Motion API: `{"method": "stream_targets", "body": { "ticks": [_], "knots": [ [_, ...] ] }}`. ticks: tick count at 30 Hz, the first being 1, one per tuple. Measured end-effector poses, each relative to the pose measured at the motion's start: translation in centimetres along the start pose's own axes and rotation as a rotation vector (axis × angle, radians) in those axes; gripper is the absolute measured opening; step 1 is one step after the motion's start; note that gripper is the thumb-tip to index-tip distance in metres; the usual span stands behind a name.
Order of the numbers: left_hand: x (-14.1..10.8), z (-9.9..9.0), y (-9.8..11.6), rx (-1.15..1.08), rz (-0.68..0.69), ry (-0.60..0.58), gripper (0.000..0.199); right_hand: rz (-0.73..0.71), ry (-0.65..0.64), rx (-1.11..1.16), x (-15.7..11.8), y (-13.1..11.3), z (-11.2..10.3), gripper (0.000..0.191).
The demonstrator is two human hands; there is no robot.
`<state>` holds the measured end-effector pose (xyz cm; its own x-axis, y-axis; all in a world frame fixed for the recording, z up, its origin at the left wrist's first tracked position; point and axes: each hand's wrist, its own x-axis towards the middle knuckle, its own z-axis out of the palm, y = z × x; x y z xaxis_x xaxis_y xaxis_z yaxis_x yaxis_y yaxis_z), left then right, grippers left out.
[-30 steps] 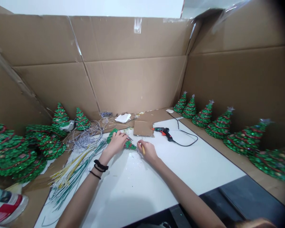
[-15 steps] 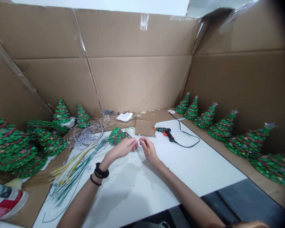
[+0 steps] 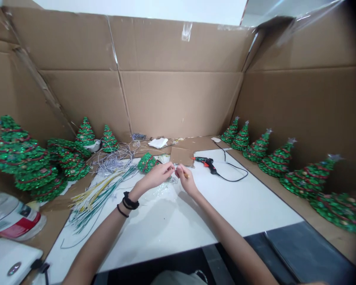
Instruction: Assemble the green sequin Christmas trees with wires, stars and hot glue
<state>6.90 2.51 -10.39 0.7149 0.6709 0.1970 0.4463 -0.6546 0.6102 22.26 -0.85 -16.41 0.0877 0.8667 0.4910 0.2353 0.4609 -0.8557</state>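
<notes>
Two pinches nearly meet at 12 o'clock: the left hand [image 3: 157, 176] has its fingertips pressed together on something too small to tell, and the right hand [image 3: 185, 180] pinches a short yellow stick [image 3: 186, 175]. Just beyond the left hand, a small sequinned tree [image 3: 147, 163] lies on the white board [image 3: 225, 213]. A glue gun [image 3: 206, 163] sits at 1 o'clock, nozzle against a cardboard square [image 3: 181, 156], seemingly to keep the tip off the board. Green and yellow wires [image 3: 97, 196] lie within reach at 10 o'clock. Larger trees [image 3: 258, 150] line the cardboard walls [image 3: 178, 103], apparently kept clear of the working space.
</notes>
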Motion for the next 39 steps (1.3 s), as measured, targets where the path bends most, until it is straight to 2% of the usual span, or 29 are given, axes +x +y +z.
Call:
{"method": "stream_targets", "body": {
  "ticks": [4,6,9,12,13,15,18,21,24,30,35,39],
  "knots": [
    [-1.1,-0.3,1.9,0.16,0.027,0.158,0.025,-0.037,0.005,0.109,0.5,-2.1,0.2,0.048],
    [-1.8,-0.7,3.1,0.139,0.005,0.232,0.027,-0.063,0.017,0.194,0.8,-3.5,0.5,0.048],
    [-2.5,-1.3,4.5,-0.101,-0.083,0.347,0.026,-0.061,0.001,0.34,1.3,-5.2,1.0,0.04],
    [-3.0,-1.5,4.8,-0.421,-0.203,0.347,0.021,0.005,-0.051,0.369,1.3,-5.8,1.6,0.039],
    [-3.1,-1.4,4.6,-0.514,-0.247,0.329,0.019,0.022,-0.053,0.364,1.3,-5.6,1.9,0.041],
    [-3.2,-1.1,3.7,-0.554,-0.267,0.315,0.02,0.062,-0.063,0.36,1.4,-4.8,2.5,0.042],
    [-2.9,-0.2,1.3,-0.597,-0.283,0.275,0.024,0.074,-0.038,0.343,1.9,-2.6,3.1,0.039],
    [-2.4,1.3,-1.2,-0.651,-0.288,0.245,0.028,0.062,0.044,0.322,2.5,-0.7,2.7,0.038],
    [-2.3,3.2,-2.8,-0.69,-0.278,0.272,0.034,0.077,0.108,0.301,2.4,0.4,2.1,0.038],
    [-3.2,6.2,-3.5,-0.669,-0.229,0.373,0.037,0.07,0.163,0.269,1.7,1.2,2.1,0.037],
    [-3.5,6.5,-3.6,-0.594,-0.203,0.393,0.034,0.01,0.177,0.244,2.0,2.1,1.8,0.035],
    [-3.7,6.5,-3.5,-0.531,-0.216,0.368,0.029,0.018,0.228,0.222,2.0,2.6,1.0,0.034]
  ]
}}
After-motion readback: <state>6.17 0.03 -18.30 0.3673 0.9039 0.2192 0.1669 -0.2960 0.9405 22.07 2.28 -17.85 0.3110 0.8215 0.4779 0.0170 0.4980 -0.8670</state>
